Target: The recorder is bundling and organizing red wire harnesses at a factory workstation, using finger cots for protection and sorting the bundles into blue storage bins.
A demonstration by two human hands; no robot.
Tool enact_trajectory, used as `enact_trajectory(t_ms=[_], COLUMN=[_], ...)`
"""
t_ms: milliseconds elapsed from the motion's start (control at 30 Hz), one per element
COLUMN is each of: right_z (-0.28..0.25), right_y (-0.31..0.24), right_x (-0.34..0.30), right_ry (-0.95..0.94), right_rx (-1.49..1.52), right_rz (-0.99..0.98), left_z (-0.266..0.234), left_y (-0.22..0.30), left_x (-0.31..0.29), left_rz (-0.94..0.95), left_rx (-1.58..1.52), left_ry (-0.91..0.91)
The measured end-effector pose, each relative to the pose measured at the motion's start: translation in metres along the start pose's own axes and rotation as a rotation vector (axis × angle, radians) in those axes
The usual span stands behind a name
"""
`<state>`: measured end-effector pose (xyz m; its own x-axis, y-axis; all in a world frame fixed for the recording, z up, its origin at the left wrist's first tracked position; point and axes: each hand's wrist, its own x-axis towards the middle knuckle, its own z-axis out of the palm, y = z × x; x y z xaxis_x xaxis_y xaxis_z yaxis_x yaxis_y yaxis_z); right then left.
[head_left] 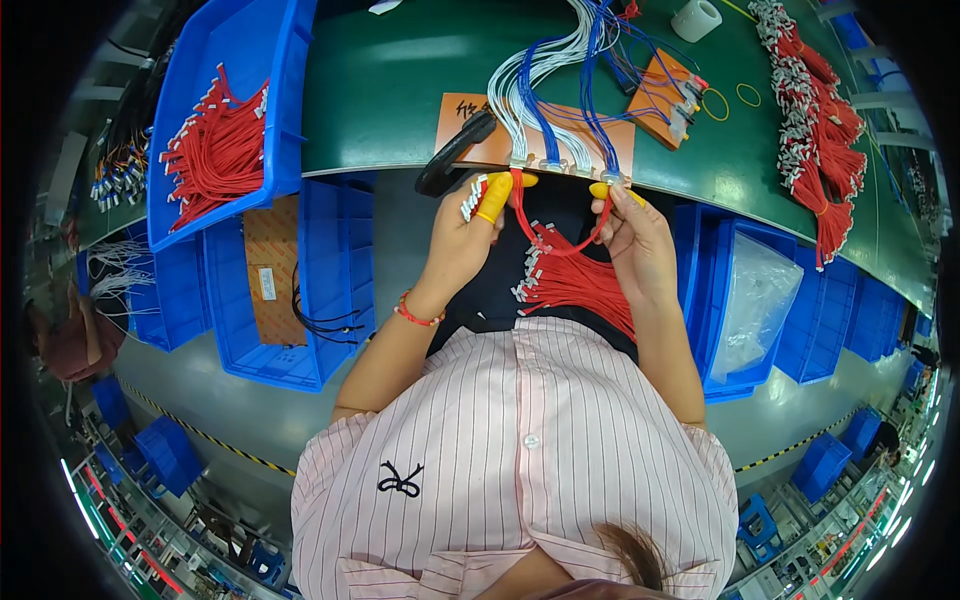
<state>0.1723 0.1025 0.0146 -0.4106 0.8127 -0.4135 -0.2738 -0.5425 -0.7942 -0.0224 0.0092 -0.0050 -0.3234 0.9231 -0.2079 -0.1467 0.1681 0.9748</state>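
Note:
My left hand (462,242), in yellow finger cots, pinches one end of a red cable (574,250) just below a white connector (518,160) at the table's front edge. Several small white plugs (473,200) stick out between its fingers. My right hand (636,240), also with a yellow finger cot, grips the cable's other end beneath a connector on blue wires (597,110). Between the hands the cable hangs in a loop. White wires (510,90) run from the connector row to the far side. A bundle of red cables (580,285) with white ends rests on my lap.
A blue bin (290,95) of red cables stands at left; more red bundles (825,140) lie at right on the green table (390,60). A black elongated object (455,152) is beside my left hand. Blue bins (755,350) sit under the table. Another person (80,335) is at far left.

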Motion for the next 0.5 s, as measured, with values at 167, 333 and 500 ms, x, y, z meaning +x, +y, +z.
enact_trajectory(t_ms=[167,333,500], right_z=[-0.01,-0.003,0.001], right_y=[0.003,0.007,0.007], right_x=[-0.011,-0.011,0.004], right_ry=[-0.026,-0.044,-0.077], right_rx=[-0.361,-0.304,-0.173], right_rz=[-0.113,-0.111,-0.133], left_z=[0.008,0.015,0.018], left_y=[0.014,0.018,0.018], left_x=[0.008,0.011,0.011], left_rz=[-0.085,-0.101,-0.12], left_rx=[-0.242,-0.363,-0.425], left_ry=[-0.071,-0.079,-0.073])
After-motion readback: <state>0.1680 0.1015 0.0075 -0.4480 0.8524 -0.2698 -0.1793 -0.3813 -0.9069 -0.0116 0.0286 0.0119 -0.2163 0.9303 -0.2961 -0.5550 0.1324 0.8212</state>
